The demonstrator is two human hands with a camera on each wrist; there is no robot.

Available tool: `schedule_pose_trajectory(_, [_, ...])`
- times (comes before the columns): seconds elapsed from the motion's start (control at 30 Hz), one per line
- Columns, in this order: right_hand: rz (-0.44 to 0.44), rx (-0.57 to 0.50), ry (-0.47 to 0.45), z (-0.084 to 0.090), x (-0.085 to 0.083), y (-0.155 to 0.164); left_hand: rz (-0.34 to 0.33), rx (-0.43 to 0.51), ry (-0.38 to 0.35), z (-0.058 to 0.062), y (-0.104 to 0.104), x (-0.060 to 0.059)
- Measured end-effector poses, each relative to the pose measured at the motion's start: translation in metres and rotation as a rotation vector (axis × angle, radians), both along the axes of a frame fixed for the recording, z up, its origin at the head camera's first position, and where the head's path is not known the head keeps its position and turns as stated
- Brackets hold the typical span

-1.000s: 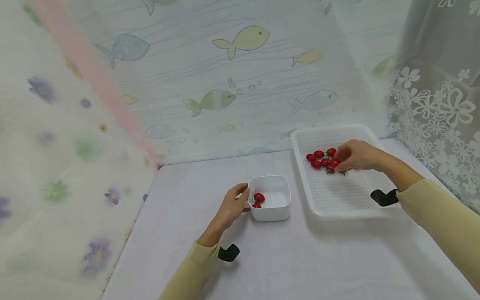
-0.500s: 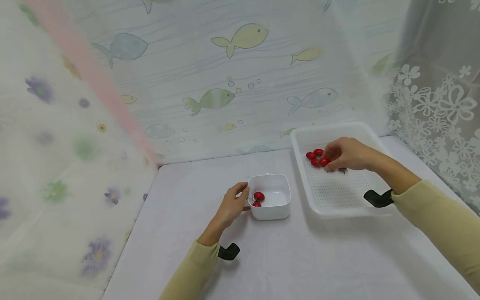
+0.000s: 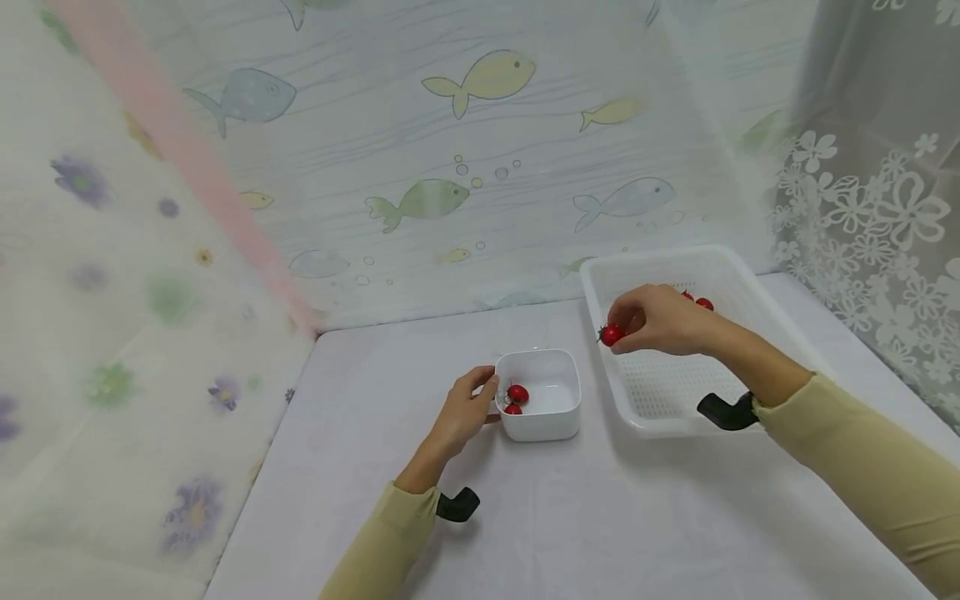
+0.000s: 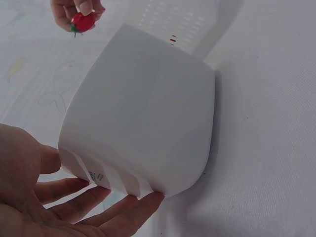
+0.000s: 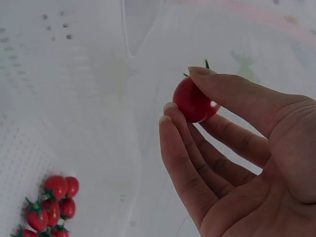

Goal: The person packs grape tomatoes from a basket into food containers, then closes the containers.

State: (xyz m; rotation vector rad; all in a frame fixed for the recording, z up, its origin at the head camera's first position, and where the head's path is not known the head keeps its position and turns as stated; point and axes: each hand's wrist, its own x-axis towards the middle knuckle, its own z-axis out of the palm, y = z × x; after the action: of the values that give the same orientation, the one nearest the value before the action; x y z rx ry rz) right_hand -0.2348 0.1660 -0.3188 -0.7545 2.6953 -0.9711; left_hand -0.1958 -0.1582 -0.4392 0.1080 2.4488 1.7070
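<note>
My right hand (image 3: 618, 333) pinches a red cherry tomato (image 3: 611, 334) between thumb and fingers, in the air over the left rim of the white perforated tray (image 3: 660, 400). The right wrist view shows that tomato (image 5: 193, 100) at my fingertips and a cluster of several tomatoes (image 5: 54, 202) left in the tray. My left hand (image 3: 472, 400) rests against the left side of a small white square bowl (image 3: 555, 417) holding two tomatoes (image 3: 517, 394). In the left wrist view my straight fingers (image 4: 118, 207) touch the bowl's wall (image 4: 148, 123).
A white cloth covers the table (image 3: 570, 517). Fish-print sheeting (image 3: 450, 167) closes the back, flowered sheeting (image 3: 112, 333) the left, and a lace curtain (image 3: 870, 208) the right. The tray stands at the back right, close to the curtain.
My right hand lifted one tomato out of the cluster in the tray and carried it left toward the bowl. The left hand and bowl stayed put.
</note>
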Motion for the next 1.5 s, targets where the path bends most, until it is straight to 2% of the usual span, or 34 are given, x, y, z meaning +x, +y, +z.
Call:
schedule_pose_trajectory(0.5, [0.035, -0.028, -0.038, -0.009, 0.011, -0.036, -0.001, 0.006, 0.0, -0.002, -0.001, -0.002])
schedule_pose_trajectory(0.77, [0.072, -0.046, -0.046, -0.017, 0.015, -0.054, 0.003, 0.01, -0.003, 0.001, 0.0, -0.002])
schedule_pose_trajectory(1.03, [0.114, -0.067, -0.047, -0.031, 0.018, -0.069, -0.002, 0.007, -0.005, 0.004, 0.001, -0.002])
schedule_pose_trajectory(1.5, [0.091, -0.047, -0.023, -0.055, 0.024, -0.098, -0.007, -0.002, -0.004, 0.004, 0.001, 0.001])
